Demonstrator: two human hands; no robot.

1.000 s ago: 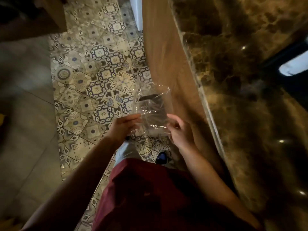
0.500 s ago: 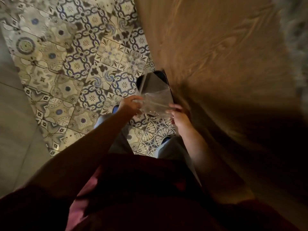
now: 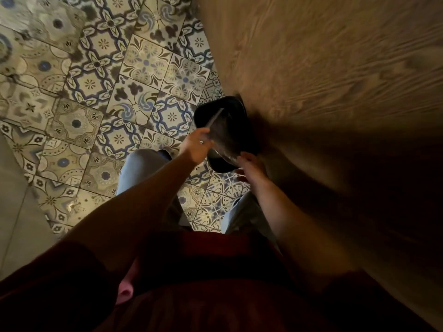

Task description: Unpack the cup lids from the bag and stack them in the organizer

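A crumpled clear plastic bag [image 3: 221, 137] hangs low over a black bin [image 3: 242, 130] that stands on the floor against the wooden counter front. My left hand [image 3: 197, 146] pinches the bag's left edge. My right hand [image 3: 249, 164] holds its lower right corner. The bag looks empty, and I see no cup lids or organizer in this view.
Patterned tiles [image 3: 115, 92] cover the floor to the left. The brown wooden counter front [image 3: 323, 80] fills the right side, close to my right arm. My legs and red shirt take up the bottom of the view.
My view has tipped further down and the countertop is gone from sight. Both hands have lowered the bag toward the black bin, which now shows more fully.
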